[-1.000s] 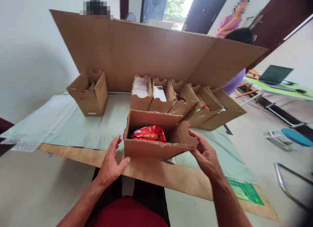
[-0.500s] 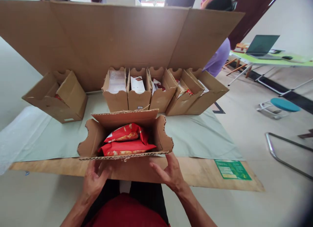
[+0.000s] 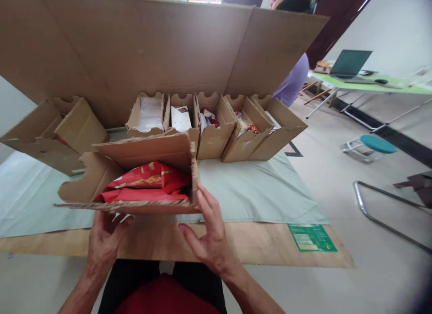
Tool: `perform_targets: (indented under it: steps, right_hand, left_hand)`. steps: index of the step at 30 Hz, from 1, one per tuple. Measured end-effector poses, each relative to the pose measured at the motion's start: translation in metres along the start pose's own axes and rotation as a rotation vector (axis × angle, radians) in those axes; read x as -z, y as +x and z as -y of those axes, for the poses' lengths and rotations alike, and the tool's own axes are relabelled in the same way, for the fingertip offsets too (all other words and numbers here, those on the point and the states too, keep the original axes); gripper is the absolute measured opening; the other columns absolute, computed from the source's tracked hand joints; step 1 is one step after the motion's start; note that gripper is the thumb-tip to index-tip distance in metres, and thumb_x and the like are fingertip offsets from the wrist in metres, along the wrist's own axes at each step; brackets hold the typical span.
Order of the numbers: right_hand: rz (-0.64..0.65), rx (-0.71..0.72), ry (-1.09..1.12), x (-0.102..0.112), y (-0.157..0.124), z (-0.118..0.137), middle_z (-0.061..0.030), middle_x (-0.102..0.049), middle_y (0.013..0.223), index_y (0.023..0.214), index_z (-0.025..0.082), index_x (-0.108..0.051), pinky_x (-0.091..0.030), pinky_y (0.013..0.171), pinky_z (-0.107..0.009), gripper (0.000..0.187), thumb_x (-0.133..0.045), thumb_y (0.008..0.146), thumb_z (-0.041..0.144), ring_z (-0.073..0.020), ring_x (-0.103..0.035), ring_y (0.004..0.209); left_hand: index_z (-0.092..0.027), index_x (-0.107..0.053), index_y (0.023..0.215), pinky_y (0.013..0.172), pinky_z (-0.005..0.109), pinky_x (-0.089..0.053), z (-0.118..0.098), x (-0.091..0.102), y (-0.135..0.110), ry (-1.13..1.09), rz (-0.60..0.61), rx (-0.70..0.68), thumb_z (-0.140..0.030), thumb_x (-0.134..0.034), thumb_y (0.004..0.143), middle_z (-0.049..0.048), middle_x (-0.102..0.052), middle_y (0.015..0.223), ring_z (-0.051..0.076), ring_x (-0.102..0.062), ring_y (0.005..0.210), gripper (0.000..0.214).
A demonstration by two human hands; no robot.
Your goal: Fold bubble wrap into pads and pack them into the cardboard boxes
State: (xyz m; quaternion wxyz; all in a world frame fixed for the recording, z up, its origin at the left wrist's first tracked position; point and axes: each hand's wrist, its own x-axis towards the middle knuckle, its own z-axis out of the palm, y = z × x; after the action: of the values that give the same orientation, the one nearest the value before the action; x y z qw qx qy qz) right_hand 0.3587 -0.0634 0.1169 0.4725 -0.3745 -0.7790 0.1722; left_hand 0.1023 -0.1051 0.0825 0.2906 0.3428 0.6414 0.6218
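Observation:
An open cardboard box (image 3: 84, 188) sits at the near edge of the table, with red snack packets (image 3: 145, 185) inside. My left hand (image 3: 104, 239) cups the box's front wall from below, fingers curled under the near flap. My right hand (image 3: 209, 233) presses against the box's right side, its fingers spread along the upright right flap (image 3: 195, 174). Both hands hold the box.
Behind it stands a row of several small open boxes (image 3: 216, 129) with packets, and one more box (image 3: 54, 129) at the left. A big cardboard sheet (image 3: 151, 52) stands upright at the back. A pale green cloth (image 3: 256, 192) covers the table. A person in purple (image 3: 292, 82), a laptop (image 3: 349, 64) and a stool (image 3: 376, 145) are at the right.
The box has been pulled nearer and shifted left. Its right flap now stands upright under my right hand. My left hand has slid further under the front wall.

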Motion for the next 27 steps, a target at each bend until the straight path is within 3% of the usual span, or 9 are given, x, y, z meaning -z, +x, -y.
perform_targets:
  steps: [3, 6, 10, 14, 17, 20, 23, 25, 27]
  right_hand:
    - [-0.121, -0.127, -0.038, 0.012, -0.001, -0.027, -0.0107, -0.051, 0.152, 0.159, 0.031, -0.032, -0.049, 0.112, -0.053, 0.074, -0.065, 0.093, 0.026, -0.031, -0.053, 0.138]
    - [-0.244, -0.25, -0.066, 0.029, -0.007, -0.059, -0.0127, -0.055, 0.146, 0.152, 0.028, -0.04, -0.046, 0.113, -0.053, 0.067, -0.068, 0.092, 0.033, -0.031, -0.054, 0.134]
    - [-0.356, -0.341, 0.003, 0.05, -0.005, -0.096, -0.0152, -0.055, 0.143, 0.151, 0.025, -0.039, -0.044, 0.113, -0.05, 0.07, -0.07, 0.089, 0.04, -0.0292, -0.055, 0.13]
    - [-0.401, -0.381, 0.044, 0.061, 0.005, -0.132, -0.0153, -0.054, 0.14, 0.148, 0.023, -0.039, -0.045, 0.109, -0.047, 0.076, -0.074, 0.084, 0.044, -0.0274, -0.057, 0.124]
    - [-0.356, -0.454, 0.075, 0.062, 0.006, -0.151, -0.0121, -0.058, 0.131, 0.142, 0.023, -0.043, -0.049, 0.103, -0.046, 0.072, -0.075, 0.082, 0.047, -0.025, -0.061, 0.113]
    - [-0.351, -0.538, 0.064, 0.062, 0.004, -0.157, -0.0077, -0.06, 0.116, 0.131, 0.023, -0.048, -0.052, 0.096, -0.045, 0.065, -0.075, 0.079, 0.051, -0.0249, -0.062, 0.104]
    - [-0.314, -0.655, -0.024, 0.064, -0.001, -0.159, -0.0075, -0.062, 0.106, 0.12, 0.022, -0.053, -0.054, 0.084, -0.046, 0.058, -0.076, 0.077, 0.054, -0.028, -0.064, 0.093]
    - [-0.202, -0.709, -0.103, 0.066, -0.006, -0.165, -0.0095, -0.064, 0.098, 0.112, 0.022, -0.056, -0.054, 0.073, -0.046, 0.047, -0.073, 0.081, 0.052, -0.0308, -0.066, 0.084]
    - [-0.085, -0.602, -0.124, 0.066, -0.013, -0.174, -0.0112, -0.065, 0.091, 0.115, 0.022, -0.056, -0.052, 0.062, -0.046, 0.041, -0.068, 0.087, 0.048, -0.0326, -0.066, 0.076]
  left_hand:
    - [-0.024, -0.058, 0.13, 0.089, 0.034, -0.058, -0.006, -0.026, -0.003, 0.033, 0.147, -0.008, -0.04, -0.081, 0.07, 0.0067, -0.066, 0.121, 0.022, -0.066, 0.104, 0.066]
    - [-0.024, -0.055, 0.135, 0.094, 0.037, -0.057, -0.013, -0.068, -0.004, 0.029, 0.28, -0.078, -0.037, -0.073, 0.077, 0.0079, -0.065, 0.126, 0.022, -0.067, 0.105, 0.062]
    - [-0.024, -0.049, 0.143, 0.103, 0.042, -0.053, -0.017, -0.124, 0.01, 0.039, 0.391, -0.214, -0.033, -0.068, 0.082, 0.0091, -0.064, 0.134, 0.025, -0.063, 0.119, 0.065]
    - [-0.024, -0.034, 0.157, 0.111, 0.049, -0.047, -0.006, -0.163, 0.027, 0.076, 0.513, -0.273, -0.03, -0.066, 0.082, 0.0141, -0.05, 0.155, 0.031, -0.051, 0.139, 0.082]
    - [-0.023, -0.024, 0.162, 0.118, 0.054, -0.04, 0.005, -0.178, 0.033, 0.083, 0.58, -0.301, -0.023, -0.063, 0.079, 0.0147, -0.037, 0.165, 0.034, -0.039, 0.149, 0.092]
    - [-0.021, -0.019, 0.163, 0.12, 0.056, -0.037, 0.007, -0.18, 0.029, 0.098, 0.599, -0.316, -0.021, -0.063, 0.076, 0.0151, -0.031, 0.168, 0.035, -0.035, 0.152, 0.098]
    - [-0.019, -0.023, 0.162, 0.12, 0.056, -0.038, 0.004, -0.164, 0.026, 0.167, 0.617, -0.334, -0.023, -0.066, 0.075, 0.0161, -0.039, 0.164, 0.036, -0.041, 0.148, 0.097]
    - [-0.02, -0.032, 0.16, 0.119, 0.054, -0.041, 0.003, -0.139, 0.027, 0.233, 0.601, -0.365, -0.024, -0.067, 0.077, 0.0149, -0.045, 0.16, 0.034, -0.045, 0.145, 0.09]
    - [-0.022, -0.044, 0.153, 0.114, 0.052, -0.047, 0.005, -0.099, 0.034, 0.334, 0.506, -0.388, -0.023, -0.065, 0.079, 0.0134, -0.051, 0.155, 0.032, -0.05, 0.14, 0.077]
